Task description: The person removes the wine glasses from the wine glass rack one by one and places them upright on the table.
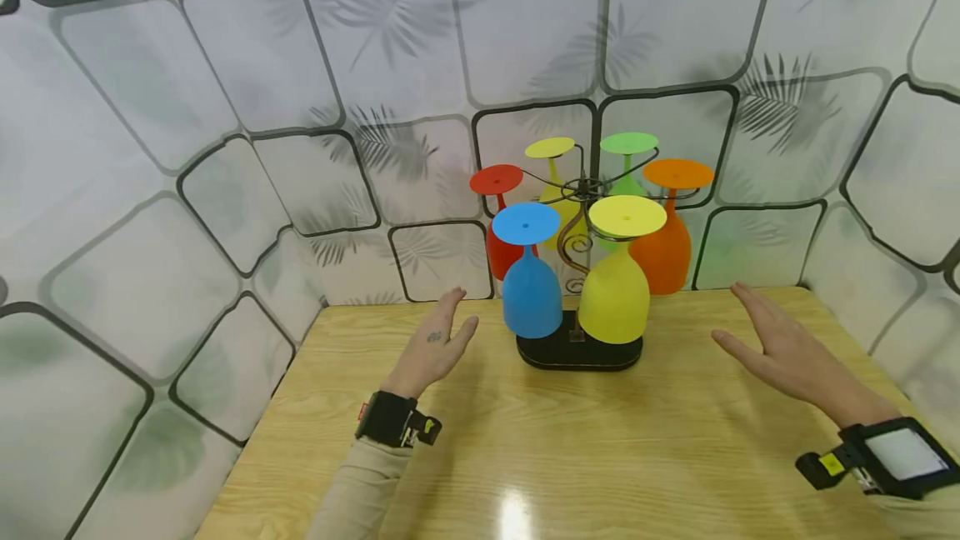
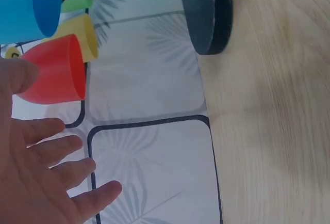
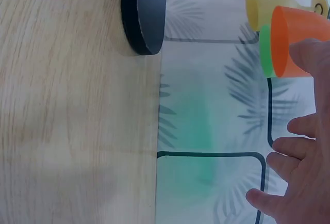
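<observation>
Six bright glasses (image 1: 617,294) hang upside down, seemingly because the wire rack (image 1: 582,188) catches them under their feet; its black base (image 1: 581,357) likely steadies everything on the table (image 1: 585,448). The left hand (image 1: 431,346), fingers apart, holds nothing near the blue glass (image 1: 532,298); the right hand (image 1: 791,357), likewise spread, holds nothing beyond the orange glass (image 1: 667,252).

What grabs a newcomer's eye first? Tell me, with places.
Six inverted, brightly coloured goblets hang on a dark curled metal rack toward the back of a wood-grained table. A blue stemmed goblet and yellow stemmed goblet hang nearest. The person's left grip and right grip flank the rack, touching nothing.
</observation>
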### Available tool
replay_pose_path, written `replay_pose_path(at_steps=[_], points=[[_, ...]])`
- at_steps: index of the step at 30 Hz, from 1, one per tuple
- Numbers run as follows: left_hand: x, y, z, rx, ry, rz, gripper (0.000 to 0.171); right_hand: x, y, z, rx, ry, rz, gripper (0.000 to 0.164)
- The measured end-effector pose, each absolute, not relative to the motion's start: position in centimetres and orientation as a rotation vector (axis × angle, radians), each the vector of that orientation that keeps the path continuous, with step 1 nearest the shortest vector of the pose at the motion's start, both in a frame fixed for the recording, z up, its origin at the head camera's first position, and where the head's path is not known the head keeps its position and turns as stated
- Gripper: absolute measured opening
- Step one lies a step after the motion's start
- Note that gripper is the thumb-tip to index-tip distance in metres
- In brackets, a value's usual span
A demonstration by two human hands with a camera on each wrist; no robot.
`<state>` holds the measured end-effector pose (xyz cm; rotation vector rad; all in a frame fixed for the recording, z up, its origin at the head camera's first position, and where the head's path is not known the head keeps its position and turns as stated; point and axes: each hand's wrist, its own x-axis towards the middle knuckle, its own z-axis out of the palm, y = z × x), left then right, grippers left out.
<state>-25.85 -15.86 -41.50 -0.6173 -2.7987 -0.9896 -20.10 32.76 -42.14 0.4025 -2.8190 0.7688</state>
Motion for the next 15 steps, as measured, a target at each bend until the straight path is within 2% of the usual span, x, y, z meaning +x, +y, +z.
replay_pose_path(at_steps=[9, 11, 15], points=[[-25.6, -13.9, -40.9, -0.664, -2.408, -1.411, 0.053, -20.0, 32.1, -41.4, 0.444, -2.758, 0.798, 0.082], [-25.5, -12.9, -40.5, -0.689, -2.332, -1.463, 0.059, -19.8, 31.9, -41.4, 0.448, -2.735, 0.812, 0.081], [-25.6, -11.1, -39.7, -0.703, -2.278, -1.500, 0.081, -19.6, 31.0, -41.2, 0.456, -2.684, 0.798, 0.077]])
